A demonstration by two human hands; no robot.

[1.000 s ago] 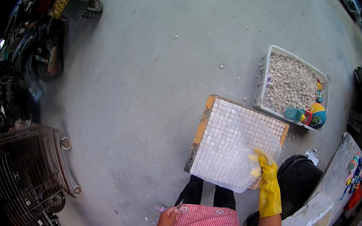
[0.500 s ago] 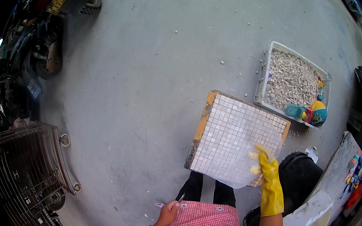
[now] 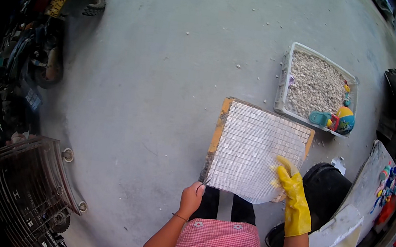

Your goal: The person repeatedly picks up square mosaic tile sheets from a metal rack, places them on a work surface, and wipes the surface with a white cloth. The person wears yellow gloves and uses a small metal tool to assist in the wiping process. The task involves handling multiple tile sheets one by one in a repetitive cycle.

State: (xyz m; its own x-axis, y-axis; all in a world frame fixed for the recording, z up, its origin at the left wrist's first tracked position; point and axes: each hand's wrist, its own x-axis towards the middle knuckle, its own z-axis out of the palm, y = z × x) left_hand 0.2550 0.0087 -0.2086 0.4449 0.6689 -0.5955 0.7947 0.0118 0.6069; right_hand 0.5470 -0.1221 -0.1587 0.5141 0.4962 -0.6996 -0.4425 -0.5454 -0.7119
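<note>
Raised from in front of your apron to the near-left corner of the tiled board [image 3: 214, 142], your left hand [image 3: 191, 198] now carries a thin metal tool [image 3: 204, 186] at that corner; your right hand [image 3: 292, 181] stays at about the same place on the board. Nearest to you lie the red-and-white checked apron [image 3: 219, 238] and, beyond its hem, your dark trousers [image 3: 209, 205], partly covered by the board. The grip of your left hand, bare, is pinching the tool, whose tip overlaps the board's near edge; you cannot tell from this view whether it touches. Your right hand wears a long yellow glove and meets the right side of a translucent mesh sheet [image 3: 244, 148]. Yellow shows through the mesh, so part of the glove lies beneath it; whether that grip is spread or pressed together, you cannot tell. The board sits before you, right of centre, its small square tiles [image 3: 299, 131] largely overlaid by the mesh and its yellow border bare along the left. To your right stand a white box [image 3: 339, 232] and, next to it, a black bucket [image 3: 330, 187]. Farther off, on the grey floor [image 3: 138, 92], a white crate [image 3: 283, 84] holds pale chips [image 3: 316, 83] and a multicoloured ball [image 3: 345, 121]. At far left are a metal rack [image 3: 27, 167] and motorcycles [image 3: 49, 60].
</note>
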